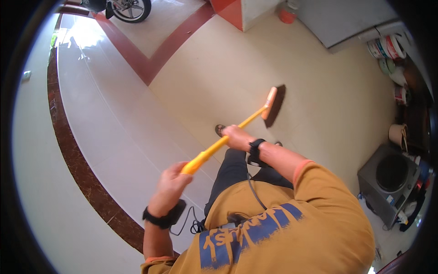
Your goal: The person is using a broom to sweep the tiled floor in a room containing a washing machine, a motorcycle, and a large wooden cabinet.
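A broom with a yellow handle (214, 148) slants across the view in front of me. My left hand (172, 181) is wrapped around the top end of the handle. Lower down the shaft, my right hand (236, 137) grips it. The orange broom head (269, 102) is at the far end, its dark brown bristles (275, 108) against the beige tiled floor (318, 113). Both wrists wear black straps with devices. A sandalled foot (220, 130) shows just beyond my right hand.
A motorcycle wheel (131, 9) stands at the upper left. A dark brown skirting (72, 147) runs along the left wall. At right are a grey front-loading washing machine (368, 174), a pale bucket (397, 133) and printed buckets (383, 47). An orange-red container (287, 15) sits by a grey panel (345, 20).
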A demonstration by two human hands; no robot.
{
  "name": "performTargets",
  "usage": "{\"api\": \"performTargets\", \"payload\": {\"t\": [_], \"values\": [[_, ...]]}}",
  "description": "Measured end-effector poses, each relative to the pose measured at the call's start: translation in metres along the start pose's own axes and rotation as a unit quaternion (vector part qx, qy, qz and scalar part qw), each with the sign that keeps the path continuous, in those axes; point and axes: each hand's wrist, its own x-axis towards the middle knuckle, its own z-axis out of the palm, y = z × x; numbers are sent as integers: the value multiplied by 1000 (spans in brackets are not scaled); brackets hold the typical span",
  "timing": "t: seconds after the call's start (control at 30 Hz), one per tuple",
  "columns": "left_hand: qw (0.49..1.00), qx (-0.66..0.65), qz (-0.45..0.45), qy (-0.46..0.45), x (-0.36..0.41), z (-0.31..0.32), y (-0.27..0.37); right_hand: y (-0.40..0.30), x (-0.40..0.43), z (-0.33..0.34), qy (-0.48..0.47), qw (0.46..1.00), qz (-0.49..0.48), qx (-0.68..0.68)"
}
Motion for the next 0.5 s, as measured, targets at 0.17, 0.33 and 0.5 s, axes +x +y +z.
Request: {"api": "performTargets", "payload": {"t": [0.17,0.33,0.5], "values": [[986,64,16,155,-2,-56,5,-53,129,7,63,989,-131,20],[951,232,65,193,12,-54,11,-69,170,-23,156,965,-211,8],[969,148,133,145,-14,-67,8,-84,146,-64,113,966,-229,-43]]}}
